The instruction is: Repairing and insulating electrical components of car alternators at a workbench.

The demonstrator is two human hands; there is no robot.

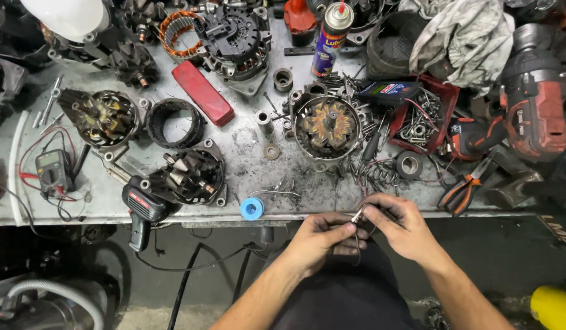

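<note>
Both hands at bench edge, working below the metal workbench (252,171). Left hand (323,238) and right hand (399,223) pinched shut on thin wire (358,215), ends meeting between fingertips. Joint apparently unfinished; solder spool (252,208) and soldering gun (142,211) untouched; alternator housing (326,125) open.

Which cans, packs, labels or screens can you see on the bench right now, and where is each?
Spray can: top centre, upright cylinder, blue and purple label, red cap.
Flat pack: on the red parts tray, dark blue with a red and white label.
Multimeter: left edge, dark body, grey screen, red and black leads.
</note>
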